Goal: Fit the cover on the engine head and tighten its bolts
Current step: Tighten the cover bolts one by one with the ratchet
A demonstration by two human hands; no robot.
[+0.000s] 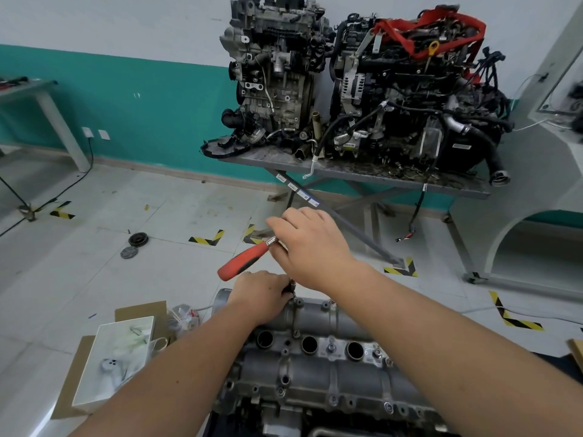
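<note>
A grey metal cover (318, 370) with three round plug holes lies on the engine head at the bottom centre. Several bolts (331, 347) sit along its ribs. My right hand (310, 244) grips the head end of a ratchet wrench with a red handle (244, 261) that points left and down. My left hand (262, 293) is closed around the dark socket extension (291, 287), which stands on a bolt at the cover's far edge. The wrench's socket end is hidden by my hands.
A white box (116, 357) on flattened cardboard lies on the floor to the left, with a plastic bag (184, 316) beside it. Two whole engines (356, 80) stand on a grey table (347, 176) behind. Two round discs (134, 244) rest on the tiled floor.
</note>
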